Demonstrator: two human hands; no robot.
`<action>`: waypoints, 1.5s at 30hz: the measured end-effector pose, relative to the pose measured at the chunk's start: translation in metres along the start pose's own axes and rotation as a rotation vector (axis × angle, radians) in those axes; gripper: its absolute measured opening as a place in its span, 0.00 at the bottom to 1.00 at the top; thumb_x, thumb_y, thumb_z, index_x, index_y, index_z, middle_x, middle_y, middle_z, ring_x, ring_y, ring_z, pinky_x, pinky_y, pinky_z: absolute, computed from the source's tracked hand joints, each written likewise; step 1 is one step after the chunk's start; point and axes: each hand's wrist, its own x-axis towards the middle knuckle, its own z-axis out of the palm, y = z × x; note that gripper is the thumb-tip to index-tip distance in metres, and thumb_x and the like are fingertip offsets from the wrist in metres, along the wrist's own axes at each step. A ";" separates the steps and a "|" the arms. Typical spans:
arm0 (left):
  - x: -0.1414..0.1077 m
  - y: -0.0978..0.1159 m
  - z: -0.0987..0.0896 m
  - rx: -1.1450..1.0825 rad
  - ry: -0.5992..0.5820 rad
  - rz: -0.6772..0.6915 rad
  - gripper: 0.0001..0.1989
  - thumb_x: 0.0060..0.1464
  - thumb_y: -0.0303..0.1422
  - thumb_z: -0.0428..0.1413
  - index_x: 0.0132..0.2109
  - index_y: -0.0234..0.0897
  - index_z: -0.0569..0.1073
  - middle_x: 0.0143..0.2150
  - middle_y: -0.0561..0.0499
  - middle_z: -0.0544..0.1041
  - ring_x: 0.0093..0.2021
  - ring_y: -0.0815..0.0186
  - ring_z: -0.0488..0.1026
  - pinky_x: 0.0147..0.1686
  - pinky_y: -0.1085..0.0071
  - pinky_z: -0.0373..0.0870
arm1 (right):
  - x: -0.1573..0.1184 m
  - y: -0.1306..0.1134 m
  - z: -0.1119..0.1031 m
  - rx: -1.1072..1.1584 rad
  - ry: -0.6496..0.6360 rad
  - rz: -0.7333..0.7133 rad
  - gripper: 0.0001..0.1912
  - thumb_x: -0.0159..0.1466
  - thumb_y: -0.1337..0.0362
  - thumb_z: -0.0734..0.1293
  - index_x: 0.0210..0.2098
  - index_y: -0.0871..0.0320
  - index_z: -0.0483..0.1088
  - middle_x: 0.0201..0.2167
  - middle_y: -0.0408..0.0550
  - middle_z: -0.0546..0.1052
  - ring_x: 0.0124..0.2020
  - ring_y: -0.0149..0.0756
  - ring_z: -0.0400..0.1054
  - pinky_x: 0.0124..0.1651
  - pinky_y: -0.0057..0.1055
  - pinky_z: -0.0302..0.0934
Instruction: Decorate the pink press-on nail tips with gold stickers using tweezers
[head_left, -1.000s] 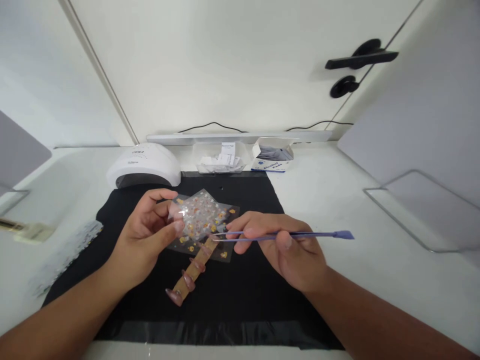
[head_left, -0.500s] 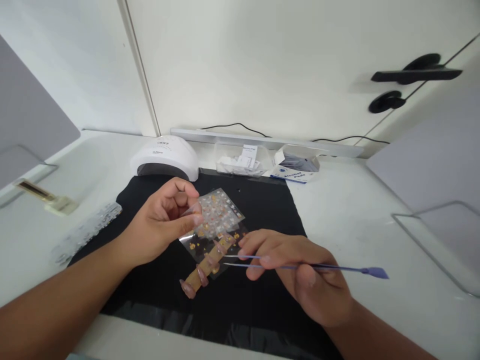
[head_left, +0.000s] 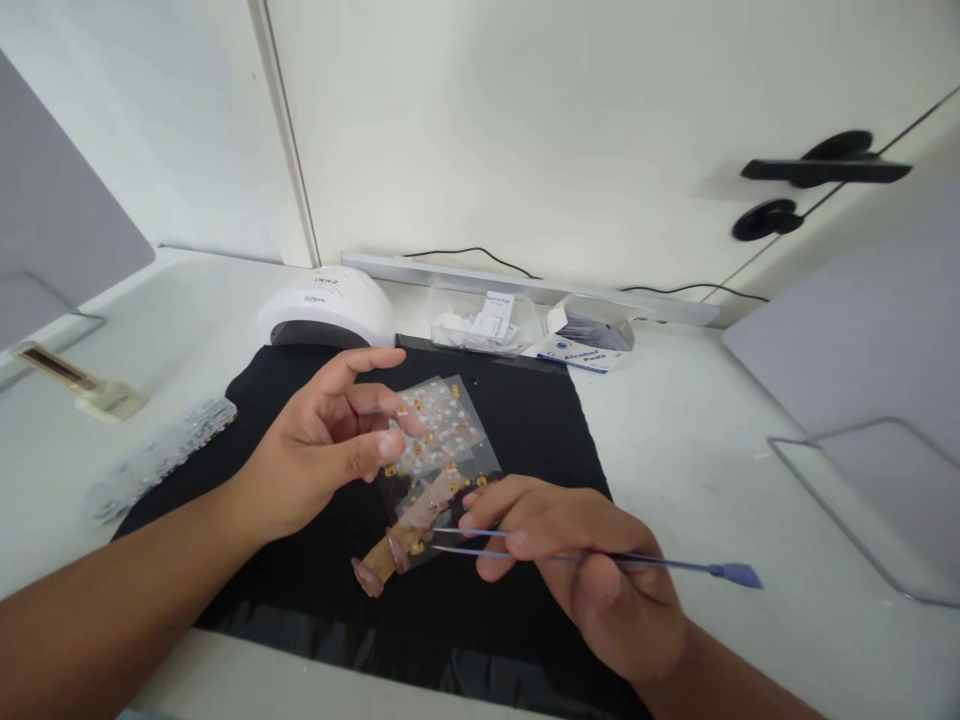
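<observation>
My left hand has its index finger stretched out. Its thumb and other fingers lightly hold the left edge of a clear nail sticker sheet with white and orange-brown designs. Another clear sheet seems to overlap it. Beneath the sheets' lower part runs a tan strip carrying several pinkish, pointed false nails; its upper end shows through the film. My right hand is closed around purple tweezers. Their two silvery tips are apart, close to the strip and the sheet's lower edge, with nothing visible between them.
A black mat covers the middle of the white table. Behind it are a white nail lamp, a clear tray of packets and an alcohol pad box. Left lie a silvery pack and a cream-handled brush.
My left index finger has straightened away from the thumb. The sticker sheets have shifted and now cover the strip's upper part. My right hand and the tweezers have moved slightly left and down.
</observation>
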 end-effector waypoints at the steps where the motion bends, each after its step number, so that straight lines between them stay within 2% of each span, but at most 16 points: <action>1: -0.002 0.000 0.001 -0.021 -0.013 0.002 0.25 0.52 0.26 0.67 0.56 0.45 0.72 0.36 0.51 0.83 0.27 0.72 0.74 0.23 0.83 0.72 | 0.000 -0.001 0.000 -0.005 0.010 -0.007 0.18 0.73 0.55 0.60 0.50 0.52 0.80 0.31 0.51 0.85 0.43 0.44 0.78 0.49 0.43 0.71; 5: -0.010 -0.003 0.006 -0.052 -0.062 0.034 0.31 0.56 0.24 0.65 0.61 0.54 0.69 0.38 0.54 0.82 0.28 0.75 0.72 0.28 0.83 0.72 | 0.002 -0.003 0.000 -0.021 0.042 -0.044 0.18 0.73 0.55 0.60 0.50 0.52 0.80 0.31 0.51 0.85 0.43 0.43 0.78 0.51 0.43 0.71; 9: -0.016 -0.008 0.008 0.018 -0.059 0.096 0.38 0.57 0.23 0.65 0.67 0.59 0.62 0.42 0.54 0.82 0.32 0.75 0.73 0.36 0.80 0.74 | 0.003 -0.004 0.001 -0.046 0.028 -0.078 0.18 0.73 0.55 0.60 0.50 0.53 0.80 0.32 0.51 0.85 0.43 0.42 0.79 0.52 0.42 0.72; 13: -0.019 -0.013 0.009 0.091 -0.037 0.111 0.38 0.58 0.24 0.64 0.67 0.62 0.61 0.43 0.56 0.80 0.34 0.74 0.73 0.39 0.79 0.74 | 0.004 -0.005 0.001 -0.083 0.023 -0.101 0.17 0.73 0.55 0.62 0.50 0.53 0.80 0.32 0.51 0.86 0.44 0.41 0.79 0.53 0.42 0.72; 19: -0.016 -0.016 0.010 0.157 -0.003 0.224 0.29 0.57 0.22 0.63 0.60 0.55 0.71 0.41 0.56 0.78 0.35 0.74 0.74 0.38 0.81 0.75 | 0.005 -0.010 -0.001 -0.170 -0.027 -0.156 0.17 0.72 0.56 0.62 0.52 0.55 0.79 0.33 0.52 0.86 0.44 0.40 0.80 0.53 0.39 0.73; 23: -0.015 -0.018 0.008 0.161 0.022 0.215 0.25 0.58 0.19 0.61 0.56 0.52 0.73 0.40 0.57 0.80 0.39 0.75 0.78 0.41 0.84 0.75 | 0.003 -0.012 -0.002 -0.242 -0.083 -0.173 0.18 0.72 0.55 0.63 0.53 0.55 0.78 0.35 0.53 0.86 0.45 0.42 0.80 0.54 0.41 0.73; 29: -0.014 -0.018 0.007 0.172 0.041 0.228 0.23 0.58 0.17 0.60 0.52 0.52 0.75 0.40 0.59 0.81 0.38 0.77 0.79 0.40 0.87 0.75 | 0.001 -0.013 -0.001 -0.308 -0.169 -0.155 0.18 0.71 0.54 0.63 0.52 0.57 0.78 0.35 0.55 0.86 0.47 0.42 0.80 0.55 0.41 0.73; 36: -0.015 -0.017 0.007 0.187 0.057 0.252 0.24 0.56 0.16 0.60 0.51 0.52 0.76 0.41 0.58 0.82 0.38 0.77 0.79 0.39 0.87 0.75 | 0.005 -0.011 0.000 -0.308 -0.155 -0.175 0.18 0.72 0.55 0.63 0.52 0.59 0.77 0.36 0.57 0.86 0.48 0.42 0.80 0.57 0.41 0.73; 41: -0.016 -0.018 0.005 0.212 0.015 0.255 0.26 0.56 0.17 0.61 0.53 0.53 0.76 0.43 0.57 0.83 0.40 0.74 0.82 0.38 0.85 0.76 | 0.001 -0.011 0.000 -0.308 -0.146 -0.177 0.18 0.72 0.56 0.63 0.52 0.59 0.77 0.36 0.57 0.86 0.48 0.42 0.80 0.56 0.41 0.73; 45: -0.015 -0.017 0.004 0.254 -0.015 0.248 0.24 0.55 0.17 0.62 0.51 0.53 0.80 0.42 0.56 0.84 0.39 0.74 0.81 0.41 0.84 0.76 | 0.000 -0.009 0.000 -0.312 -0.134 -0.205 0.18 0.72 0.56 0.63 0.53 0.59 0.77 0.36 0.57 0.86 0.48 0.43 0.80 0.56 0.43 0.73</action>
